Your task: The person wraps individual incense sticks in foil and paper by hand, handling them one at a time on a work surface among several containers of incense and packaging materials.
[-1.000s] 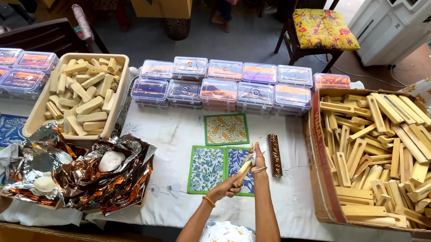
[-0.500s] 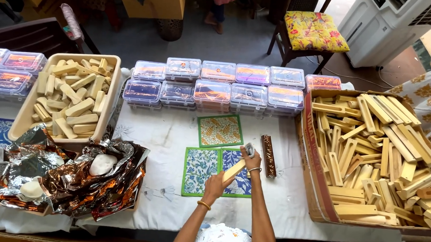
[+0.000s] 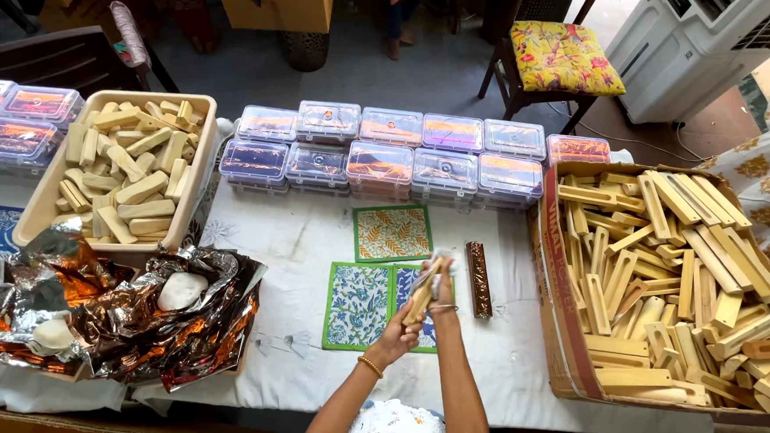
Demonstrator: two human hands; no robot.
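Since the earlier frame the pale wooden block (image 3: 424, 291) has tilted more upright, at lower centre of the frame. The left hand (image 3: 400, 332) pinches its lower end; the right hand (image 3: 440, 286) closes round the top. They hover over printed cloth squares (image 3: 361, 303) on the white surface (image 3: 290, 248), beside a glossy brown wrapped bar (image 3: 479, 279).

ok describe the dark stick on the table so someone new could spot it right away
Start at the big cardboard box of pale wooden pieces on the right side of the white table. Just left of its wall, beside the hands' wooden piece, lies the dark stick, lengthwise away from the person. It is the only brown, shiny-patterned bar lying alone on the cloth; every other bar is plain pale wood.
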